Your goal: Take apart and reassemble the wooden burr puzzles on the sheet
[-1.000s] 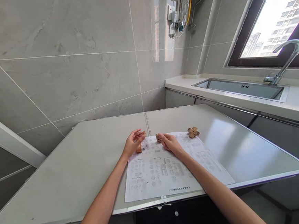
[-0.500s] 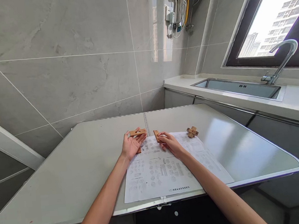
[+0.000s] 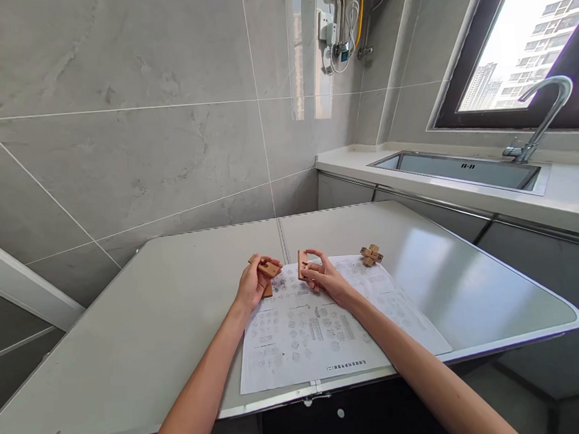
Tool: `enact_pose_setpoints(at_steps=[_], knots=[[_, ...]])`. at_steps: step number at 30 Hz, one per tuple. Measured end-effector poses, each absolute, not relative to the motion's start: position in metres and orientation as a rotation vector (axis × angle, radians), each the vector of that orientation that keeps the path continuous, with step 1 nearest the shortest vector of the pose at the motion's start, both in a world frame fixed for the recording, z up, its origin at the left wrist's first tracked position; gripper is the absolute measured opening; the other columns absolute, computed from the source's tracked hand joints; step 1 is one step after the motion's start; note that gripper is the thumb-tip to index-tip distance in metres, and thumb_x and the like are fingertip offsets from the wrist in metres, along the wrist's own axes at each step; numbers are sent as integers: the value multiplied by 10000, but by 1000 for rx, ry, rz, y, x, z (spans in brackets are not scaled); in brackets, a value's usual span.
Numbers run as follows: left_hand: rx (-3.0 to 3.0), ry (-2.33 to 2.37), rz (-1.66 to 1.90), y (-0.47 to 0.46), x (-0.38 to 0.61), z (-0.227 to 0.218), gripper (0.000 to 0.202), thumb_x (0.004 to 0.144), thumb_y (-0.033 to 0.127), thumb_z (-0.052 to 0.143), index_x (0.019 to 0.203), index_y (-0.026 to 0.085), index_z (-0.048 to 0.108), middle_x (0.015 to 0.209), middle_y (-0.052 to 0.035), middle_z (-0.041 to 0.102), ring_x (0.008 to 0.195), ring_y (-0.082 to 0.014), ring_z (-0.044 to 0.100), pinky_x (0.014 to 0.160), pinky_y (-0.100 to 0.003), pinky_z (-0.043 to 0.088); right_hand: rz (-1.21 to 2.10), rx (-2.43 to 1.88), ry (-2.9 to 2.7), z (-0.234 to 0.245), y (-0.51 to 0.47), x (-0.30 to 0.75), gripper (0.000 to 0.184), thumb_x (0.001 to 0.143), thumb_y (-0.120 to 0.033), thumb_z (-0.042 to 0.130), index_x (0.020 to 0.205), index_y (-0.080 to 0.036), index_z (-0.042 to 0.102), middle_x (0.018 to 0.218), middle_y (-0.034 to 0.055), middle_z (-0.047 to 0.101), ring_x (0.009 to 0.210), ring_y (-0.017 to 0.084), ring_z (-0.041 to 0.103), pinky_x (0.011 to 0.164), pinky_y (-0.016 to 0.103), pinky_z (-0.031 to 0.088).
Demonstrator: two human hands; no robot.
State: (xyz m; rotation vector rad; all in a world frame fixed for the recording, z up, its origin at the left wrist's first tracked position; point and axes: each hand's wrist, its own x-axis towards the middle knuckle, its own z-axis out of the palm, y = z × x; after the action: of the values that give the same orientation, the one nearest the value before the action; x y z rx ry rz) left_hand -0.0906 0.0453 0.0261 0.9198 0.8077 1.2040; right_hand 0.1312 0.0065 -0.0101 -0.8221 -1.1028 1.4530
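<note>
One head-worn view looks forward and down from close above the tabletop [image 3: 176, 306], toward the tiled wall [image 3: 112, 124]; forearms enter from the bottom edge, the window [image 3: 521, 38] sits upper right.

The left wooden piece [image 3: 267, 267] is a short brown bar with a notch cut in it; it lies tilted in the fingers of the left hand [image 3: 252, 283]; the right wooden piece [image 3: 302, 265] (same brown wood) stands upright, pinched by the right hand [image 3: 324, 276]; it sits at 3 o'clock from the first, near but apart.
</note>
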Motion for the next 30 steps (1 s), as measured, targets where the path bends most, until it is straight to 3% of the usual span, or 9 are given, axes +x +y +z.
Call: enact_pose_setpoints(at_steps=[3, 5, 9, 11, 16, 19, 25, 30], knots=[[1074, 925, 1230, 43, -94, 29, 312, 955, 508, 611, 880, 207, 576, 716, 11, 633, 604, -139, 639, 626, -281, 555, 1461, -812, -1091, -10, 6, 131, 797, 771, -436, 858, 1405, -318, 391, 849, -49, 611, 597, 115, 509, 483, 229, 390], [1333, 1159, 1254, 42, -97, 29, 291, 955, 509, 583, 865, 234, 552, 652, 40, 565, 528, -127, 555, 559, -262, 478, 1467, -809, -1091, -9, 6, 132, 783, 775, -432, 855, 1400, -311, 399, 845, -48, 607, 596, 111, 508, 487, 229, 390], [1960, 1646, 1089, 42, -105, 25, 174, 920, 430, 592, 952, 261, 567, 837, -29, 707, 728, -219, 667, 620, -302, 438, 1464, -814, -1096, -8, 6, 131, 773, 768, -439, 857, 1387, -298, 417, 820, -48, 608, 588, 109, 511, 488, 227, 385], [2099, 1803, 891, 42, -107, 23, 212, 921, 434, 562, 1033, 254, 568, 930, -66, 743, 806, -265, 697, 631, -319, 433, 1462, -822, -1103, -8, 6, 132, 779, 769, -444, 856, 1394, -295, 414, 814, -49, 613, 582, 106, 509, 489, 227, 388], [2137, 2075, 387, 40, -109, 25, 470, 830, 653, 594, 991, 213, 618, 906, -101, 747, 808, -309, 704, 607, -328, 423, 1461, -846, -1122, -7, 5, 132, 811, 776, -450, 857, 1419, -280, 394, 812, -48, 624, 582, 108, 510, 494, 230, 403], [2148, 2112, 319, 39, -109, 27, 490, 802, 697, 587, 871, 216, 644, 853, -108, 739, 781, -310, 702, 595, -319, 388, 1467, -842, -1112, -6, 4, 132, 825, 778, -444, 863, 1431, -278, 386, 829, -45, 627, 593, 110, 519, 501, 232, 411], [2219, 1976, 429, 37, -105, 25, 453, 868, 605, 563, 622, 224, 554, 629, -56, 638, 610, -222, 608, 560, -303, 286, 1470, -842, -1135, -7, 6, 133, 765, 791, -437, 853, 1437, -264, 482, 846, -29, 631, 598, 106, 511, 497, 234, 402], [2132, 1561, 680, 36, -99, 29, 501, 938, 630, 504, 669, 216, 590, 661, -15, 668, 616, -166, 555, 588, -281, 327, 1451, -848, -1168, -4, 5, 134, 610, 804, -427, 832, 1366, -259, 665, 856, -10, 651, 664, 111, 529, 561, 236, 416]])
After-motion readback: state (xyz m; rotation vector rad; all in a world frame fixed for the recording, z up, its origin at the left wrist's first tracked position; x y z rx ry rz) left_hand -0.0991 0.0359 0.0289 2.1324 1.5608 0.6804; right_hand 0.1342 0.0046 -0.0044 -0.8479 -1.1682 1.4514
